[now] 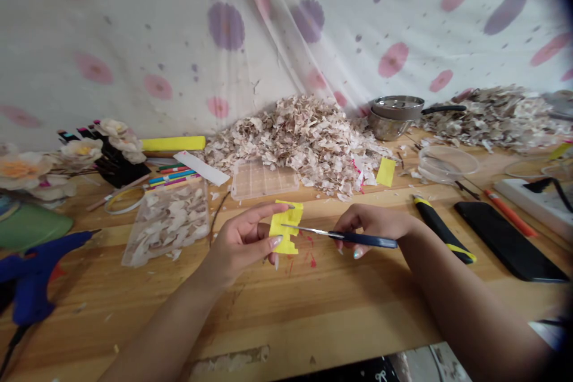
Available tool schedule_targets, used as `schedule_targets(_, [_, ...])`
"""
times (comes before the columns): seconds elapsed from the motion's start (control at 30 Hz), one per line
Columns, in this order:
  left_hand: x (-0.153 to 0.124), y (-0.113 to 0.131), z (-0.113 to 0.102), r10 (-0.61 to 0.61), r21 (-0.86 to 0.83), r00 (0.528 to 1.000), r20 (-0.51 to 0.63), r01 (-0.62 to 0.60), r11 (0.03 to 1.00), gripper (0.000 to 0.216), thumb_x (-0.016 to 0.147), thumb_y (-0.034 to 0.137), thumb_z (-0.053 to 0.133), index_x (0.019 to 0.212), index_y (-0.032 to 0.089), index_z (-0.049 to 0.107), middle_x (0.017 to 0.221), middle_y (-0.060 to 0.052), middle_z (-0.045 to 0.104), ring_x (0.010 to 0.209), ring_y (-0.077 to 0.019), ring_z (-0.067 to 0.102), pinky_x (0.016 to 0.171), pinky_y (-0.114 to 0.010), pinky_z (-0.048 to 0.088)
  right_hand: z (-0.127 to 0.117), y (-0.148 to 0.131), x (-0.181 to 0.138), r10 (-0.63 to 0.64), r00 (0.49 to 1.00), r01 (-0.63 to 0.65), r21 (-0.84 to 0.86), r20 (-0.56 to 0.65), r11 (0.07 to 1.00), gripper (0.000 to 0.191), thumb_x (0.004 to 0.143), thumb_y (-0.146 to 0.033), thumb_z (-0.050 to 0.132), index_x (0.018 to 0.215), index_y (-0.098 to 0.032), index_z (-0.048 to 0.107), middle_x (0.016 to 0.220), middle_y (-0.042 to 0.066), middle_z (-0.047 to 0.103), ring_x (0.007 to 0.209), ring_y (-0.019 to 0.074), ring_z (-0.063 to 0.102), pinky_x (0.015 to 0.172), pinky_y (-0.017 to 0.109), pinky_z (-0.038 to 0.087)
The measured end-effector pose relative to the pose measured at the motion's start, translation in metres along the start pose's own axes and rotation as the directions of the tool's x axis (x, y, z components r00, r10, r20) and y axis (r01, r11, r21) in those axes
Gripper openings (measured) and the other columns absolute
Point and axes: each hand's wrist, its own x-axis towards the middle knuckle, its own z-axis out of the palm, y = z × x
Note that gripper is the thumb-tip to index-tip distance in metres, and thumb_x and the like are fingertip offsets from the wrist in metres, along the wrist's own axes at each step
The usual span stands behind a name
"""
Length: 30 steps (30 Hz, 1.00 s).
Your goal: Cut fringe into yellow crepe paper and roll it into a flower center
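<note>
Bare forearms meet over the worktop [313, 310]: the left hand [242, 239] pinches a yellow paper piece [286, 228] at centre, while the right hand [371, 228] has its fingers wrapped round scissors [344, 237] entering from 3 o'clock. Steady paper and short snips likely cut cleanest.

A scrap heap [304, 137], steel bowls [394, 114], black phone [508, 240] and blue glue gun [31, 277] crowd the table [322, 310].

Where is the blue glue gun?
In the head view, the blue glue gun lies at the far left of the table, below the green dish and left of the clear bag.
</note>
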Motion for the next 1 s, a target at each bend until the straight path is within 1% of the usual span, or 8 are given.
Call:
schedule_targets(0.1, [0.0002,0.0007,0.0007,-0.006,0.005,1.0,-0.019,0.006,1.0,0.039,0.077,0.014,0.069,0.114,0.023,0.063,0.081,-0.003,0.074,0.053,-0.0073,0.06,0.049,-0.016,0.051,-0.0004,0.001,-0.0001,-0.007,1.0,0.007,-0.005,0.007,1.0,0.033,0.066,-0.036,0.076,0.087,-0.011,0.071,0.068,0.0,0.063,0.06,0.0094,0.054,0.059,0.021,0.044])
schedule_targets(0.17, [0.0003,0.0011,0.0012,-0.01,0.008,1.0,-0.029,0.01,1.0,0.038,0.077,0.014,0.069,0.114,0.023,0.064,0.083,-0.004,0.074,0.053,-0.0078,0.06,0.049,-0.017,0.051,-0.0007,0.0017,-0.0001,-0.007,1.0,0.007,-0.011,0.006,1.0,0.033,0.066,-0.036,0.076,0.087,-0.011,0.071,0.068,0.0,0.064,0.06,0.0095,0.054,0.058,0.021,0.044])
schedule_targets(0.33, [0.0009,0.0008,0.0014,-0.013,0.013,1.0,-0.027,0.013,1.0,0.039,0.076,0.014,0.07,0.113,0.023,0.064,0.08,-0.004,0.074,0.052,-0.0086,0.059,0.047,-0.018,0.05,-0.0017,0.0024,-0.0004,-0.014,1.0,0.015,-0.051,0.003,0.999,0.034,0.065,-0.037,0.077,0.086,-0.011,0.071,0.073,0.002,0.066,0.063,0.0105,0.056,0.059,0.021,0.044])
schedule_targets(0.53, [-0.0001,0.002,0.0022,-0.018,0.006,0.999,-0.034,0.018,1.0,0.039,0.075,0.015,0.071,0.113,0.022,0.065,0.074,-0.002,0.073,0.05,-0.0082,0.059,0.047,-0.017,0.049,-0.0024,0.001,-0.0011,0.003,1.0,-0.003,-0.08,-0.002,0.997,0.036,0.064,-0.04,0.077,0.086,-0.012,0.071,0.075,0.003,0.067,0.065,0.0121,0.058,0.06,0.021,0.045])
schedule_targets(0.67, [-0.0004,0.0023,0.0029,-0.018,-0.01,0.999,-0.033,0.017,1.0,0.038,0.075,0.014,0.071,0.112,0.023,0.065,0.074,-0.002,0.073,0.051,-0.0086,0.06,0.047,-0.017,0.05,-0.0023,0.0,-0.0016,0.018,1.0,-0.019,-0.086,-0.009,0.996,0.037,0.065,-0.042,0.076,0.085,-0.012,0.072,0.073,0.003,0.067,0.065,0.0122,0.057,0.059,0.022,0.045])
schedule_targets(0.77, [0.0009,0.0014,0.0027,-0.014,-0.018,0.999,-0.037,0.013,1.0,0.038,0.075,0.014,0.072,0.112,0.022,0.066,0.078,-0.004,0.074,0.051,-0.0091,0.059,0.047,-0.018,0.05,-0.0023,-0.0002,-0.0017,0.03,0.999,-0.03,-0.062,-0.013,0.998,0.036,0.065,-0.043,0.076,0.084,-0.012,0.071,0.073,0.003,0.067,0.064,0.0119,0.057,0.059,0.022,0.045])
schedule_targets(0.9, [0.0028,-0.0007,0.0017,-0.011,-0.007,0.999,-0.051,0.01,1.0,0.039,0.075,0.014,0.072,0.112,0.022,0.066,0.09,-0.008,0.074,0.053,-0.0099,0.06,0.046,-0.019,0.05,-0.0021,0.0008,-0.002,0.052,0.999,-0.052,-0.017,-0.004,0.999,0.034,0.064,-0.041,0.076,0.081,-0.012,0.071,0.07,0.001,0.066,0.06,0.0105,0.056,0.057,0.021,0.044])
schedule_targets(1.0, [0.0036,-0.0018,0.001,-0.012,-0.001,0.999,-0.044,0.012,1.0,0.039,0.075,0.014,0.071,0.113,0.021,0.066,0.088,-0.008,0.074,0.053,-0.01,0.06,0.046,-0.019,0.05,-0.0019,0.001,-0.0024,0.055,0.998,-0.055,-0.012,-0.008,0.998,0.034,0.064,-0.04,0.077,0.081,-0.012,0.071,0.069,0.001,0.066,0.06,0.0106,0.056,0.058,0.021,0.044])
